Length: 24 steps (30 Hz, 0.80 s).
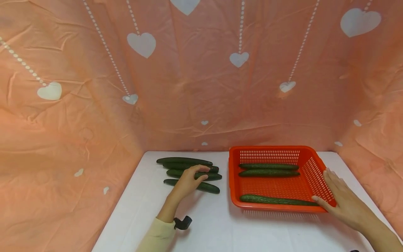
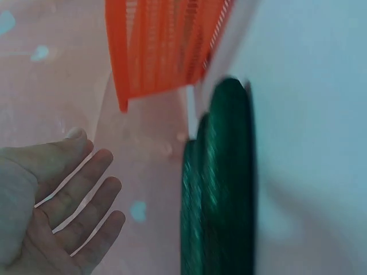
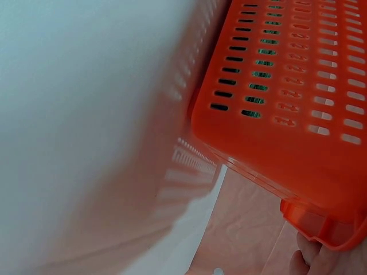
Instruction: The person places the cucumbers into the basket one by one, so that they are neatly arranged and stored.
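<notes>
My left hand [image 1: 189, 180] is over several dark green cucumbers [image 1: 207, 187] lying side by side on the left of the table. Its fingers are loosely bent and spread. In the left wrist view a gap separates that hand [image 2: 63, 200] from the cucumbers [image 2: 229, 183], and it holds nothing. An orange-red plastic basket [image 1: 233, 178] stands at the right with three cucumbers inside, two at the back and one cucumber [image 1: 277, 200] along the front wall. My right hand [image 1: 346, 201] holds the basket's right front corner, thumb over the rim. Fingertips [image 3: 309, 249] show below the basket's handle [image 3: 332, 232].
The table [image 1: 207, 224] has a white cover. Orange cloth [image 1: 195, 87] with white hearts hangs behind it and at both sides. A black device [image 1: 183, 223] is strapped at the left wrist, by a pale yellow sleeve [image 1: 157, 234].
</notes>
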{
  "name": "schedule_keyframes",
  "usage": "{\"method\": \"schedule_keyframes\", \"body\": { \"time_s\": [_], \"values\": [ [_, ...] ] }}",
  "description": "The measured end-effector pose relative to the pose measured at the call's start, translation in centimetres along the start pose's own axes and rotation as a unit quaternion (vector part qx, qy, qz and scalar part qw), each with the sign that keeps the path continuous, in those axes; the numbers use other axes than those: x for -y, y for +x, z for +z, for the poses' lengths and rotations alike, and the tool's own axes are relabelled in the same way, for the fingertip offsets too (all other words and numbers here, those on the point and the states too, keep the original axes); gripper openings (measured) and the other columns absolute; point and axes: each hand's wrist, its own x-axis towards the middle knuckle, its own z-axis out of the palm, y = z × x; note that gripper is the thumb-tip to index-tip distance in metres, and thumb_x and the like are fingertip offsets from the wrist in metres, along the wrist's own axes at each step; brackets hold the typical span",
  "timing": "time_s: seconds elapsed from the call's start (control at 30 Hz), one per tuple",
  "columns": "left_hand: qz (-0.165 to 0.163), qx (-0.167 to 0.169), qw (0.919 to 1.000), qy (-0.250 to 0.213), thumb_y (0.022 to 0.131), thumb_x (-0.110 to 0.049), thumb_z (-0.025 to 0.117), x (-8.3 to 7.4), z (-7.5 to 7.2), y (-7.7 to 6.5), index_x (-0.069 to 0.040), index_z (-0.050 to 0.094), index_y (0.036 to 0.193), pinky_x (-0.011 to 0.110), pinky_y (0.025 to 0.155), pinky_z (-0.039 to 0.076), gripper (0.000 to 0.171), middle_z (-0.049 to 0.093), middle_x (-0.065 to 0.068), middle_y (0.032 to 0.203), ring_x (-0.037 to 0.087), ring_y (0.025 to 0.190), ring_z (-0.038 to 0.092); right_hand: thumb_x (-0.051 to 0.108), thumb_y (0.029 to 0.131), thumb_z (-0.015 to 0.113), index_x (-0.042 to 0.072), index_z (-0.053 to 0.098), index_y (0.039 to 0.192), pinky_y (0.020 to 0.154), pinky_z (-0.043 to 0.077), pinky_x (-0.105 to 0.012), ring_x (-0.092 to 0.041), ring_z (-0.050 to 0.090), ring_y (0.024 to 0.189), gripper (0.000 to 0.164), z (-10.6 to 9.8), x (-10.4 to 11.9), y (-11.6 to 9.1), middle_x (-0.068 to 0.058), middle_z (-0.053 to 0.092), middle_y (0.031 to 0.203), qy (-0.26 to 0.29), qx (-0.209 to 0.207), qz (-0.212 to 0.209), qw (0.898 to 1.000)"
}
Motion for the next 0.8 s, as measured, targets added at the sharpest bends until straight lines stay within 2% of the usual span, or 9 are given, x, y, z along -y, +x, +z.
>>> {"method": "schedule_keyframes", "body": {
  "time_s": [0.2, 0.37, 0.53, 0.67, 0.8],
  "values": [
    [-0.041, -0.010, 0.9991, 0.008, 0.100, -0.009, 0.077, 2.2, -1.5, -1.6, -0.010, 0.074, 0.129, 0.054, 0.109, 0.052, 0.029, 0.074, 0.006, 0.129, 0.030, 0.126, 0.067, 0.037, 0.101, 0.074, -0.005, 0.008, 0.169, 0.121, -0.017, -0.013, -0.026, -0.008, 0.166, 0.104, -0.1, 0.2, 0.0, -0.031, 0.010, 0.175, 0.003, 0.008, 0.011, 1.000],
    [-0.066, -0.014, 0.9972, 0.032, 0.099, -0.010, 0.078, 4.1, -2.9, -2.8, -0.009, 0.074, 0.130, 0.057, 0.111, 0.048, 0.031, 0.073, 0.008, 0.129, 0.034, 0.127, 0.065, 0.039, 0.101, 0.073, -0.004, 0.007, 0.169, 0.120, -0.018, -0.014, -0.034, -0.004, 0.166, 0.104, -0.1, 0.2, 0.0, -0.031, 0.008, 0.175, 0.003, 0.012, 0.019, 1.000],
    [-0.078, -0.017, 0.9947, 0.065, 0.099, -0.012, 0.079, 5.9, -4.0, -3.8, -0.008, 0.074, 0.130, 0.058, 0.112, 0.046, 0.032, 0.072, 0.009, 0.126, 0.036, 0.127, 0.063, 0.039, 0.101, 0.073, -0.004, 0.007, 0.169, 0.120, -0.017, -0.013, -0.029, -0.007, 0.166, 0.104, 0.0, 0.1, 0.0, -0.030, 0.008, 0.176, -0.001, 0.010, 0.016, 1.000],
    [-0.083, -0.013, 0.9939, 0.072, 0.099, -0.013, 0.079, 7.2, -4.9, -4.4, -0.008, 0.073, 0.130, 0.057, 0.112, 0.047, 0.032, 0.072, 0.009, 0.128, 0.037, 0.128, 0.063, 0.038, 0.100, 0.074, -0.005, 0.008, 0.169, 0.120, -0.016, -0.012, -0.022, -0.009, 0.166, 0.105, 0.0, 0.1, 0.0, -0.030, 0.009, 0.175, -0.006, 0.007, 0.010, 1.000],
    [-0.083, -0.008, 0.9929, 0.084, 0.099, -0.014, 0.079, 8.4, -5.6, -4.8, -0.006, 0.074, 0.128, 0.059, 0.115, 0.044, 0.030, 0.074, 0.011, 0.128, 0.040, 0.131, 0.061, 0.038, 0.100, 0.074, -0.005, 0.009, 0.169, 0.121, -0.016, -0.013, -0.022, -0.008, 0.166, 0.104, 0.0, 0.1, 0.0, -0.031, 0.011, 0.175, -0.006, 0.003, 0.008, 1.000]
  ]
}}
